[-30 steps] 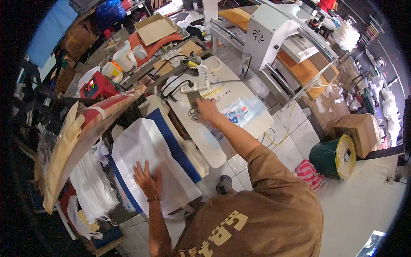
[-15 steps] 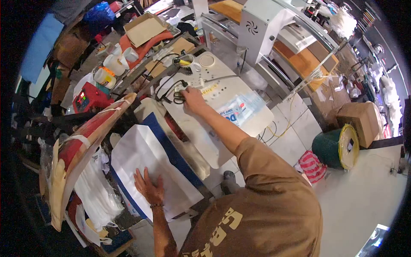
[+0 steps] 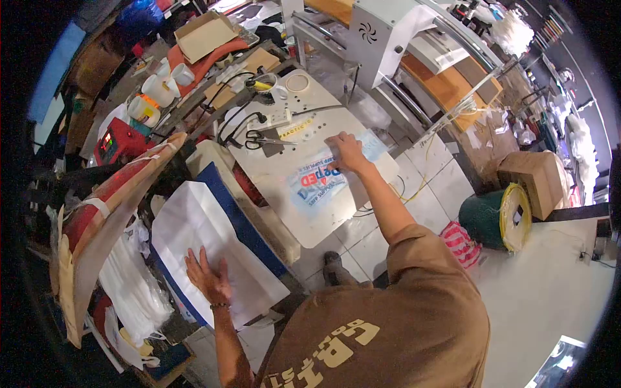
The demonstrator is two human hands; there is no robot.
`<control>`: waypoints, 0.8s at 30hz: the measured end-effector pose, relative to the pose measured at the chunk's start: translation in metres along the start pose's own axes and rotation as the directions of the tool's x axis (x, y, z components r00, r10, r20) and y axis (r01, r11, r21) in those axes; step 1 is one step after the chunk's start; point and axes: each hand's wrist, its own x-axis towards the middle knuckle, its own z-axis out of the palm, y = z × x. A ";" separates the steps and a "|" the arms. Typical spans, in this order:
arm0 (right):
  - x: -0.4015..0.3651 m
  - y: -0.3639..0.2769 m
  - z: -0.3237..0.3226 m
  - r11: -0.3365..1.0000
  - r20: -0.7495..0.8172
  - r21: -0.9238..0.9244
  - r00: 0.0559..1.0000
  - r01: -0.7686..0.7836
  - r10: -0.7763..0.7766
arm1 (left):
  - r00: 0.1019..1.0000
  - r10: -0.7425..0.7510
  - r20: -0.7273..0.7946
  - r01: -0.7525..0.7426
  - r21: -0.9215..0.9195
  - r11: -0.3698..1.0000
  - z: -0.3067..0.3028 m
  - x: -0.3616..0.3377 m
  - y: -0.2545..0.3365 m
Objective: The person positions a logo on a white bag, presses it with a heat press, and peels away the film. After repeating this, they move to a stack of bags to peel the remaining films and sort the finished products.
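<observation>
My left hand (image 3: 208, 278) lies with spread fingers on a white sheet (image 3: 194, 223), which rests over a blue pad (image 3: 226, 202). Farther right, my right hand (image 3: 347, 152) touches a clear printed plastic bag (image 3: 317, 182) on the pale tabletop (image 3: 294, 229). Its fingers are spread and partly bent, with the palm hidden. Black-handled scissors (image 3: 264, 139) lie on the tabletop to the left of that hand, beside a power strip (image 3: 277, 117) and a yellow label strip (image 3: 297, 128).
A red device (image 3: 118, 143) and white mugs (image 3: 155, 90) stand at the left. Behind is a white machine (image 3: 378, 39) with rails. A roll of tape (image 3: 297, 82) lies at the table's back. At right are a green bin (image 3: 485, 216) and a cardboard box (image 3: 529, 178).
My right hand has moved right from the scissors to the plastic bag, which is now spread wider over the tabletop. My left hand stays on the white sheet. The view has shifted slightly.
</observation>
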 end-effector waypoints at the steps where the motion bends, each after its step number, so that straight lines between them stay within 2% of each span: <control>1: 0.001 0.000 0.000 1.000 -0.004 -0.001 1.000 0.010 -0.010 | 1.000 0.001 0.001 -0.001 0.005 1.000 0.000 -0.001 0.000; 2: 0.004 0.000 0.001 1.000 -0.004 0.001 1.000 0.008 -0.008 | 1.000 0.002 0.002 -0.002 0.012 1.000 0.000 -0.002 -0.001; 4: 0.010 0.002 0.003 0.999 0.103 -0.045 0.995 0.024 -0.019 | 1.000 0.003 0.001 -0.003 -0.002 1.000 0.000 -0.003 -0.003; 7: 0.012 0.003 0.002 0.997 0.135 -0.058 0.990 0.050 -0.042 | 1.000 0.008 -0.007 -0.009 -0.017 1.000 0.000 -0.002 -0.004; 14: 0.003 0.007 -0.002 0.994 0.067 0.010 0.992 0.107 -0.107 | 1.000 -0.012 -0.001 0.012 -0.036 0.999 0.000 -0.004 -0.003; 15: 0.005 0.011 -0.008 0.965 0.086 0.246 0.990 0.088 -0.112 | 1.000 -0.016 -0.003 0.016 -0.036 0.999 -0.001 -0.003 -0.002; 16: 0.009 0.015 -0.013 0.882 0.105 0.468 0.987 0.058 -0.121 | 1.000 -0.001 -0.024 0.000 -0.015 1.000 -0.001 -0.003 -0.001; 17: 0.014 0.018 -0.017 0.882 0.108 0.468 0.986 0.060 -0.124 | 0.999 0.016 -0.043 -0.016 0.008 1.000 -0.002 -0.003 0.000; 19: 0.023 0.013 -0.039 0.674 0.166 0.710 0.978 -0.205 0.123 | 1.000 -0.011 -0.022 0.011 -0.022 1.000 -0.002 -0.003 0.000; 20: 0.028 0.008 -0.042 0.616 0.093 0.764 0.977 -0.193 0.192 | 0.999 -0.033 -0.002 0.033 -0.053 0.998 -0.003 -0.002 0.000; 21: 0.036 0.006 -0.041 0.615 0.095 0.764 0.977 -0.193 0.188 | 0.999 -0.037 -0.002 0.037 -0.050 0.998 -0.003 -0.001 0.000; 23: 0.057 0.007 -0.031 0.411 -0.014 0.897 0.918 -0.163 0.396 | 1.000 -0.029 0.000 0.029 -0.064 0.998 -0.003 -0.002 0.000; 24: 0.070 0.012 -0.014 0.495 -0.146 0.862 0.881 -0.109 0.449 | 1.000 -0.030 0.003 0.030 -0.060 0.998 -0.003 -0.002 -0.001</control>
